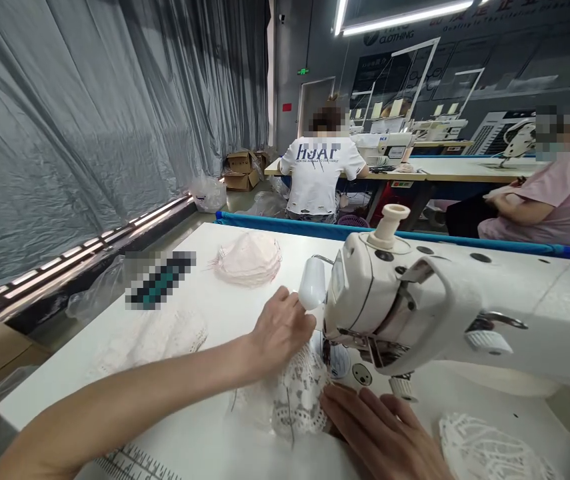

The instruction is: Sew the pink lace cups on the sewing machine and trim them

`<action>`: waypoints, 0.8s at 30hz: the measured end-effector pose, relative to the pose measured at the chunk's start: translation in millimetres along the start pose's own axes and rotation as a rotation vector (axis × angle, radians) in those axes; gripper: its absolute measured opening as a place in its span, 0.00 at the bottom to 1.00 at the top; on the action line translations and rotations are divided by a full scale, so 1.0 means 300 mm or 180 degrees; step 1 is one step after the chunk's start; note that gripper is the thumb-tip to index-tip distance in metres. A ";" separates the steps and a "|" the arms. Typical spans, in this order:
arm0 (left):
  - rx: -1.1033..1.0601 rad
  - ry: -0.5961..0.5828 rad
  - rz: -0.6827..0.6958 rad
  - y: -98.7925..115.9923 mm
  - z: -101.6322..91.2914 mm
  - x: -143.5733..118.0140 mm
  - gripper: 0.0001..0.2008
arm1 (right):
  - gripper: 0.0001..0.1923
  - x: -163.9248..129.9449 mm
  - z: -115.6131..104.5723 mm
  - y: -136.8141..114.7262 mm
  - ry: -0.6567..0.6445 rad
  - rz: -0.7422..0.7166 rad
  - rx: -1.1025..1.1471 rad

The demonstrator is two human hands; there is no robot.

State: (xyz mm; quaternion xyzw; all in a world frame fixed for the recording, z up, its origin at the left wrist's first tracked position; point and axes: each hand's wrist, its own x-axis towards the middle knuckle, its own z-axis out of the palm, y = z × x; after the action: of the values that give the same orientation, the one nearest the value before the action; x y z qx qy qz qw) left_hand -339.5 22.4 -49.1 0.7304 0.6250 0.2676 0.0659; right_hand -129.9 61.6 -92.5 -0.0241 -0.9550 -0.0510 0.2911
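A white lace piece (pixel 299 393) lies on the machine bed beneath the head of a white sewing machine (pixel 365 300). My left hand (pixel 282 327) reaches across to the lace's far end, fingers curled closed on it beside the needle area. Along the lace's near right edge rests my right hand (pixel 385 427), its fingers stretched out and lying low against the fabric. Loose dark threads trail over the lace. The machine's needle and foot are mostly hidden behind its head. A small white lamp-like cylinder (pixel 312 283) hangs just beyond my left hand.
White lace fabric (pixel 165 340) and pale pink layered pieces (pixel 249 259) lie to the left. More white lace (pixel 495 447) sits at right. A ruler scale (pixel 135 463) marks the table's front. Two people (pixel 317 173) sit beyond the blue rail (pixel 285 225).
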 end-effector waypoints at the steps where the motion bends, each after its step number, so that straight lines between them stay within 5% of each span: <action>1: 0.0143 0.0055 0.0078 0.015 0.005 -0.028 0.12 | 0.25 0.005 -0.001 -0.005 0.0076 0.0062 -0.0003; 5: 0.0902 -0.0346 0.0717 0.068 0.011 -0.110 0.06 | 0.18 0.025 -0.025 -0.021 -0.0061 0.0269 0.0058; 10: 0.1162 -0.0659 0.0705 0.053 0.001 -0.081 0.05 | 0.17 0.031 -0.042 -0.016 -0.0325 0.0180 -0.0111; 16: 0.1027 -0.0561 0.0731 0.020 0.000 -0.030 0.08 | 0.21 0.029 -0.019 -0.010 -0.0252 0.0082 -0.0425; 24: 0.0918 -0.0369 0.1096 0.065 0.003 -0.097 0.06 | 0.18 -0.003 -0.022 -0.017 -0.0512 0.0354 -0.0264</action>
State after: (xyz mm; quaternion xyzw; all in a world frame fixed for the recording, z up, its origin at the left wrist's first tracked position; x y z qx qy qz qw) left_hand -324.0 -9.1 -50.5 0.8422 0.5182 0.1403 -0.0500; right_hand -125.7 55.8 -88.0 -0.0932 -0.9695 -0.0721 0.2147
